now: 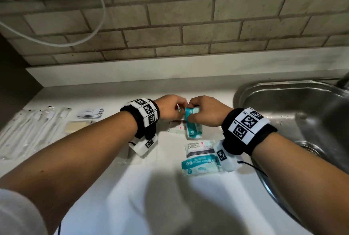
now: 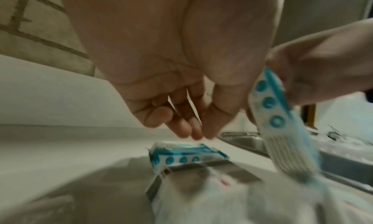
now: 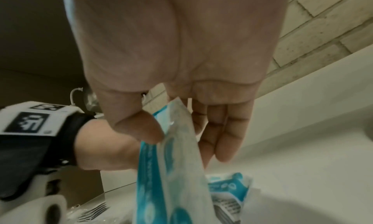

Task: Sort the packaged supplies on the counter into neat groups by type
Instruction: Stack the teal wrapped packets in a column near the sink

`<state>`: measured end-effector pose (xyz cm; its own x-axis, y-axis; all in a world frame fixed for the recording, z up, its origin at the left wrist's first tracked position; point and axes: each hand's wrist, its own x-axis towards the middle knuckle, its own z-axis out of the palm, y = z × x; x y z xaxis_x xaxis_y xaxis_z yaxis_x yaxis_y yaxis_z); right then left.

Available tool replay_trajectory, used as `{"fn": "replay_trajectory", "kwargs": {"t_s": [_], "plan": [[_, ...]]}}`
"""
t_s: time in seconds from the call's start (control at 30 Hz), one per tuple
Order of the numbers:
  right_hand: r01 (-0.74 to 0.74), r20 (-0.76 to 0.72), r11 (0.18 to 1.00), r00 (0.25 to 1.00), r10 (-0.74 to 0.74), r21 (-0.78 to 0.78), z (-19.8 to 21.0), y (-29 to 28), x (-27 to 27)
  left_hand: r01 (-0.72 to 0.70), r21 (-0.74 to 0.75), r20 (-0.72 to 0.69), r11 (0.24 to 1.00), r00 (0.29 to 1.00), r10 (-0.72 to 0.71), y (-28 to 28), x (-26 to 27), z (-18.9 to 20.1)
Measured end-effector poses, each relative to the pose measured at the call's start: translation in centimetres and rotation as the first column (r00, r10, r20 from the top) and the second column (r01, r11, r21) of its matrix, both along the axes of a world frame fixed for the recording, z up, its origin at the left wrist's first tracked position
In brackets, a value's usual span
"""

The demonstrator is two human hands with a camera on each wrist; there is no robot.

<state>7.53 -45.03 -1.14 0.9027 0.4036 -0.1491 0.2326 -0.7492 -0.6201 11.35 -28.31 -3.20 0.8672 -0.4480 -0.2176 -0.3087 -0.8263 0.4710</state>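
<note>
My right hand [image 1: 193, 111] pinches the top of a teal and white wipes pack [image 1: 193, 126] between thumb [image 3: 141, 128] and fingers, so the pack [image 3: 177, 155] hangs down over the counter. My left hand [image 1: 175, 109] hovers just left of it with its fingers [image 2: 181, 128] loosely curled and holding nothing. Right below those fingers lies another teal-dotted pack [image 2: 187, 155]. A white wipes pack [image 1: 176, 129] lies under the hands. Nearer me lie a second white pack [image 1: 198, 147] and a teal "Mini Wipes" pack [image 1: 200, 165].
Clear-wrapped cutlery [image 1: 32, 127] lies in a row at the far left, with a stack of white sachets [image 1: 90, 112] and a beige wrapped bar [image 1: 75, 127] beside it. A steel sink [image 1: 243, 91] opens on the right. The brick wall stands behind.
</note>
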Motion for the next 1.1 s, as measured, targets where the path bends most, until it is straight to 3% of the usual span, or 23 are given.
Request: {"fn": "replay_trajectory", "kwargs": {"t_s": [0.07, 0.13, 0.33, 0.57, 0.7, 0.87, 1.1], "plan": [[0.055, 0.017, 0.997, 0.998, -0.056, 0.06, 0.2, 0.0, 0.0, 0.084, 0.111, -0.052, 0.99, 0.996, -0.079, -0.2, -1.5, 0.1], [0.088, 0.017, 0.988, 0.996, -0.091, 0.123, 0.5, 0.1, 0.0, 0.121, 0.08, -0.08, 0.989, 0.99, -0.114, -0.4, -2.3, -0.6], [0.159, -0.053, 0.965, 0.987, -0.151, 0.21, 1.1, 0.5, 0.0, 0.088, 0.17, -0.085, 0.982, 0.994, -0.074, -1.3, -2.8, -1.7], [0.268, -0.115, 0.9, 0.963, -0.243, 0.343, 1.7, 0.4, -0.1, -0.035, -0.071, -0.071, 0.997, 0.997, 0.03, 0.6, -3.0, 0.9], [0.275, -0.086, 0.911, 0.961, -0.261, 0.309, 2.0, -0.1, -0.2, -0.151, -0.327, -0.094, 0.933, 0.987, 0.127, 3.2, -2.9, 2.1], [0.25, -0.045, 0.948, 0.968, -0.246, 0.196, 1.4, -0.5, -0.7, -0.137, -0.394, -0.085, 0.909, 0.99, 0.112, 5.0, -3.0, 2.6], [0.24, -0.079, 0.962, 0.97, -0.232, 0.131, 0.5, -0.6, -1.0, -0.127, -0.338, -0.091, 0.932, 0.991, 0.102, 5.0, -3.1, 1.6]]}}
